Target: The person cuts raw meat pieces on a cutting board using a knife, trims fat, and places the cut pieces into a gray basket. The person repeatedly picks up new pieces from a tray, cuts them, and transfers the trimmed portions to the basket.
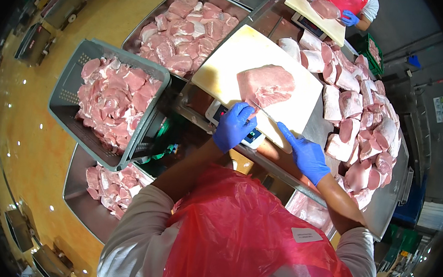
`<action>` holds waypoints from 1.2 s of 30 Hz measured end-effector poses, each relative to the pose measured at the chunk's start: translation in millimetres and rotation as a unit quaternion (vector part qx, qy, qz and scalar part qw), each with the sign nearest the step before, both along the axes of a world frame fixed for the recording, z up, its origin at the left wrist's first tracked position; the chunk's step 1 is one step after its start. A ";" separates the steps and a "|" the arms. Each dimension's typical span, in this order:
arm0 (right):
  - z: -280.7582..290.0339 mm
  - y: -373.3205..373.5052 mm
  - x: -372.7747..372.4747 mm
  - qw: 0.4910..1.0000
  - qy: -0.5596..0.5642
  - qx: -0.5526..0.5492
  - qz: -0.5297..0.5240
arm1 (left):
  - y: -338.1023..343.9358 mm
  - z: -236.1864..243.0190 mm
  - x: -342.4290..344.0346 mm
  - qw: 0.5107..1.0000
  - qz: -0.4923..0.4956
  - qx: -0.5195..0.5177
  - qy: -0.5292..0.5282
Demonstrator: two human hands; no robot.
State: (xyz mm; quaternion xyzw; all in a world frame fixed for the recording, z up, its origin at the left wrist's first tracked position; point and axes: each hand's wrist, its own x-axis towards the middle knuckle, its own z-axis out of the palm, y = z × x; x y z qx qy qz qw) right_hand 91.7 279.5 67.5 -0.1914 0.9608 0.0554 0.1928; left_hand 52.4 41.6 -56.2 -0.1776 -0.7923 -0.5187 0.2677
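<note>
A large piece of raw pork (267,85) lies on the white cutting board (227,61) in front of me. My left hand (234,127), in a blue glove, is closed at the pork's near edge, its fingers pinching a small flap of the meat. In my right hand (308,157), also blue-gloved, is a knife (266,114) with a thin blade. The index finger stretches forward along it, and the tip reaches the pork's near edge beside my left fingers. Beneath the board's near edge a scale (253,139) is partly hidden by my left hand.
Many pork pieces (350,104) are heaped on the metal table to the right. Cut pork fills a metal bin (127,41) at the far left, a grey perforated crate (61,87) and another bin (74,189) below it. Across the table, a co-worker's gloved hand (350,18) touches meat on another board.
</note>
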 end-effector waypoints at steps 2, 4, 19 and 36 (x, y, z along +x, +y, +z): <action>-2.5 -12.5 -9.0 0.998 0.027 -0.060 0.026 | 4.3 -6.2 -0.9 0.999 0.001 0.032 0.019; -6.0 -41.4 -27.3 0.990 0.043 -0.125 0.042 | 6.8 -6.9 -1.7 1.000 -0.007 0.019 0.014; 8.5 27.3 41.0 0.999 -0.041 0.015 -0.007 | -98.4 42.6 2.9 0.877 0.073 0.431 -0.201; -3.5 -164.6 -76.7 0.962 0.094 -0.245 -0.074 | -74.6 30.7 -52.6 0.970 0.045 -0.235 -0.039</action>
